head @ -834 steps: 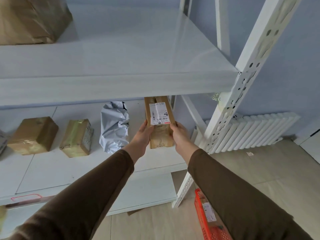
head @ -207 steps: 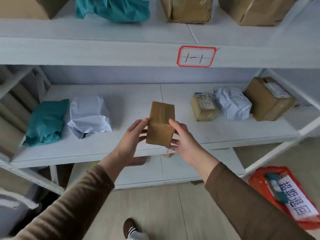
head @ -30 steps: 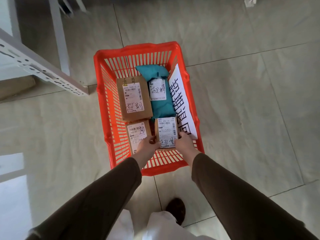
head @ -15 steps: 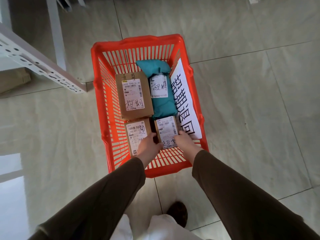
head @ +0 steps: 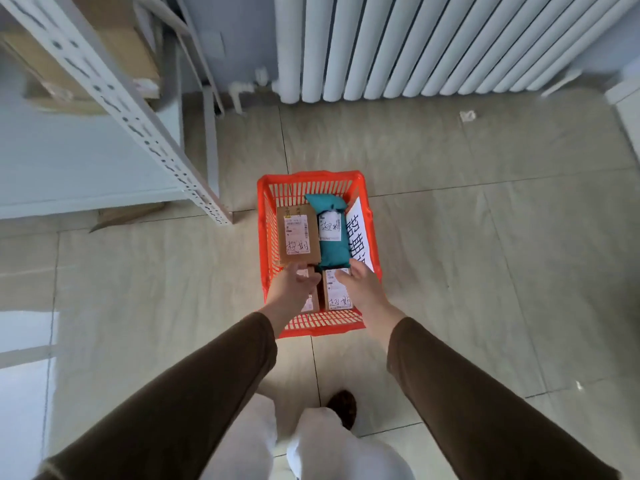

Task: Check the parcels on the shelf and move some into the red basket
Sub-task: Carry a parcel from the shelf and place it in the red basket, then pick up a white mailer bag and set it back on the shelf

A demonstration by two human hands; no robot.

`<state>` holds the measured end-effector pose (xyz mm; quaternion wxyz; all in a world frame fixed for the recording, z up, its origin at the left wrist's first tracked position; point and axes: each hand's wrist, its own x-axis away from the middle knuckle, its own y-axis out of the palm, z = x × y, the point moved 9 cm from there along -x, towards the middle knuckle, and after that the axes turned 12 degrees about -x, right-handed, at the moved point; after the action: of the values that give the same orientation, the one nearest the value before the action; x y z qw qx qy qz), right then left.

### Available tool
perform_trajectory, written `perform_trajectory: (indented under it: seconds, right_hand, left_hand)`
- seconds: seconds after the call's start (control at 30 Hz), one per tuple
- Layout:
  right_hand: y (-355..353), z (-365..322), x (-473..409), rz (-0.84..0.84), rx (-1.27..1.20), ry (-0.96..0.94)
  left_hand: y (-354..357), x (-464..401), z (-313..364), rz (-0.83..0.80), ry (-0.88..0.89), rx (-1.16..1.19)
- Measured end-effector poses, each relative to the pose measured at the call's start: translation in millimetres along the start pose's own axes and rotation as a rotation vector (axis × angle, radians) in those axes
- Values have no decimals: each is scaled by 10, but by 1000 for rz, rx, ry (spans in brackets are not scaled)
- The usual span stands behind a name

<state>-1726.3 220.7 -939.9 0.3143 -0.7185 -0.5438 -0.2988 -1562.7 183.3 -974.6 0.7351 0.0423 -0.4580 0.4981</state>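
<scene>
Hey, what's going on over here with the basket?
A person stands over a red basket on the floor, both hands open above it: left hand, right hand. Neither grips anything. Inside lie four labelled parcels: a large cardboard box, a teal bag and two small boxes, one at.

A white ribbed radiator [head: 433, 43] lines the wall ahead of me, above a pale tiled floor [head: 502, 254]; a scrap of white paper [head: 467, 115] lies near the radiator's foot, and my dark shoe [head: 343, 407] shows below my light trousers [head: 311, 448]
</scene>
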Motion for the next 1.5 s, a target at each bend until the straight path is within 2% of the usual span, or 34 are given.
perform_trajectory:
  seconds: [0.1,0.23,0.47,0.67,0.8,1.0,1.23,1.5]
  right_hand:
    - [136,-842,865,-71,45,-81]
    - [479,-1979,1884,-113,155,-279]
    - [1665,-3439,3399,-219,324,-623]
    - [3236,-4029,4362,-337,380,-819]
    - [4377,-4134,4893,-380,357,-893]
    - [5773,-4198,5423,-469,365,-951]
    - [7200,-4324,5572,-540,355,-964]
    - [9044,-4697,5229,-562,372,-958]
  left_hand:
    - [-716,695,541,36,25,115]
    - [-1817,1703,1172,139,112,224]
    - [-3780,3163,1470,370,247,367]
    - [-5399,3976,938,534,351,391]
    - [-6487,4292,281,614,372,356]
    - [-7758,4678,-484,705,374,329]
    - [-8905,4723,-1102,759,381,329]
    - [-10508,4229,-1912,776,350,328]
